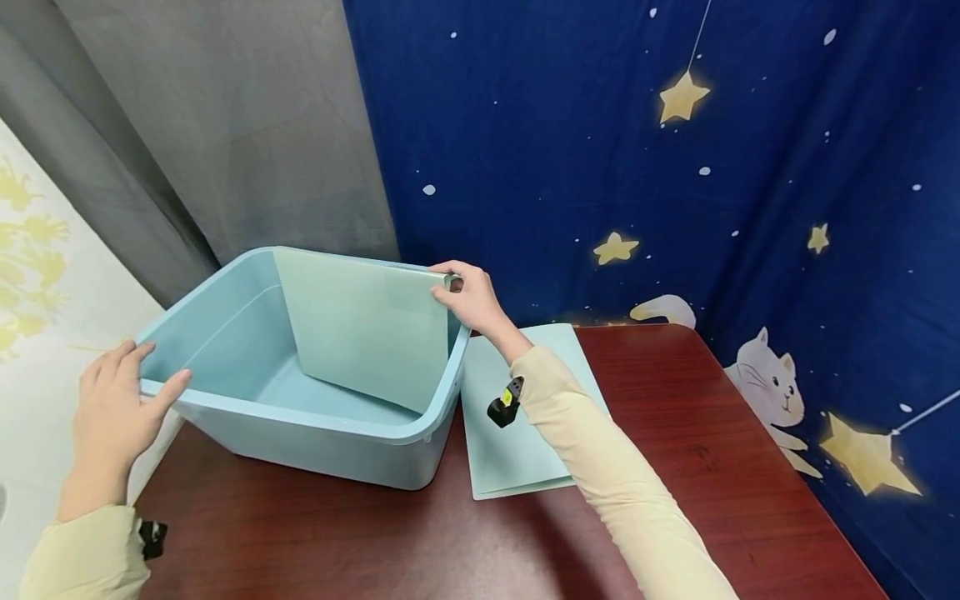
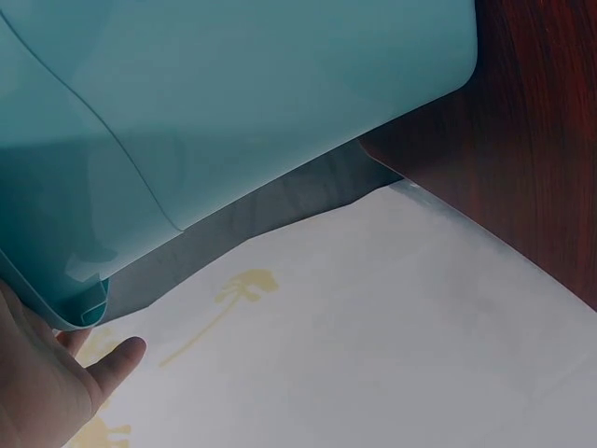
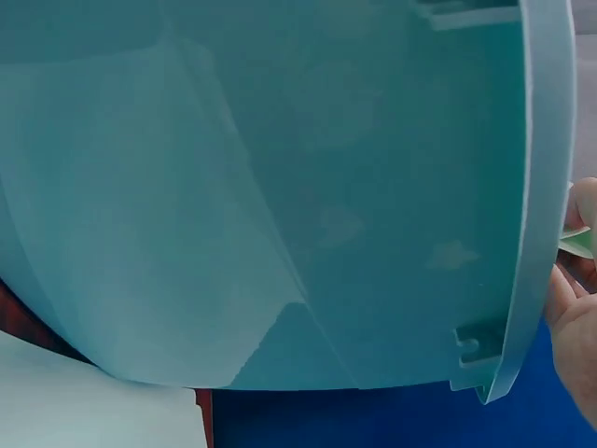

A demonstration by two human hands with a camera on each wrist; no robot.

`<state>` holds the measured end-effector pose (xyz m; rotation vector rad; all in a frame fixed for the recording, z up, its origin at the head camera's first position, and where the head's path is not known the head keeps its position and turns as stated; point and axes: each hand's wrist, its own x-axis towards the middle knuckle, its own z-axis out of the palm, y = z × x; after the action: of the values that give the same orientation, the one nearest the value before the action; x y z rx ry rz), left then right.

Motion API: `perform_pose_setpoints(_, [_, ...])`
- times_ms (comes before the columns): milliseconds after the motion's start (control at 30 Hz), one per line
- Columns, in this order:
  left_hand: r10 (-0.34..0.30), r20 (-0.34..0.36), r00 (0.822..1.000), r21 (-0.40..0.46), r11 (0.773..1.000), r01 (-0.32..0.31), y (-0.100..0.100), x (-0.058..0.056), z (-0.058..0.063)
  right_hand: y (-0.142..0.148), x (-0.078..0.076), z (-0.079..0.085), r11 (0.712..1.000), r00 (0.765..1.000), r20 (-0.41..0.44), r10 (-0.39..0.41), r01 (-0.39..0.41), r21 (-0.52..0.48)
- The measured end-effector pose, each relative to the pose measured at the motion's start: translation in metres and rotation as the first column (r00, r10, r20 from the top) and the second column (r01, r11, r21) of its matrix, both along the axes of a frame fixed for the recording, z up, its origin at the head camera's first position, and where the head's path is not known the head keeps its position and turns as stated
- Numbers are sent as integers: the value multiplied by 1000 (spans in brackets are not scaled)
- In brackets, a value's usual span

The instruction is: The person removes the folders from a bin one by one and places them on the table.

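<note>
A light blue plastic tub [image 1: 300,429] stands on the table. My left hand [image 1: 116,408] rests at its left front corner, fingers over the rim and thumb spread apart; the left wrist view also shows that thumb [image 2: 119,366] clear of the rim. Inside the tub a pale green folder [image 1: 367,329] stands upright along the far wall. My right hand [image 1: 472,300] pinches its upper right corner, at the tub's far right rim. Part of this hand [image 3: 576,327] shows beyond the rim in the right wrist view, with a green edge between its fingers.
More pale green folders [image 1: 517,450] lie on the reddish-brown table [image 1: 675,417], right of the tub and under my right forearm. A grey curtain [image 1: 247,125] and a dark blue one with stars [image 1: 525,108] hang behind; a white patterned cloth [image 1: 45,333] hangs at left.
</note>
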<state>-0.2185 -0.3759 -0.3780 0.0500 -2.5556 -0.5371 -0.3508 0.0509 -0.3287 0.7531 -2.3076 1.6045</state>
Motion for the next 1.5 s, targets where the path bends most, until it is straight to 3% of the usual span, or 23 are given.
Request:
perform_pose_setpoints(300, [-5, -11, 1000, 3, 1000, 5, 0, -1, -1, 4, 33, 30, 997, 999, 20, -30, 31, -67])
perform_pose_setpoints(567, [-9, -19, 1000, 5, 1000, 10, -3, -1, -3, 7, 30, 33, 976, 998, 19, -53, 56, -212])
perform_pose_setpoints(767, [-3, -16, 1000, 3, 1000, 3, -1, 0, -1, 9, 36, 44, 934, 995, 34, -91, 97, -344])
perform_pose_setpoints(967, [-5, -12, 1000, 2, 1000, 5, -1, 0, 0, 13, 24, 42, 878, 993, 34, -110, 113, -465])
perform_pose_setpoints(1200, [-7, -22, 1000, -2, 1000, 6, -1, 0, 0, 17, 22, 43, 841, 994, 3, -112, 97, -532])
perform_pose_setpoints(1500, [-14, -17, 1000, -12, 1000, 13, -1, 0, 0, 27, 30, 51, 770, 995, 12, -100, 85, -632])
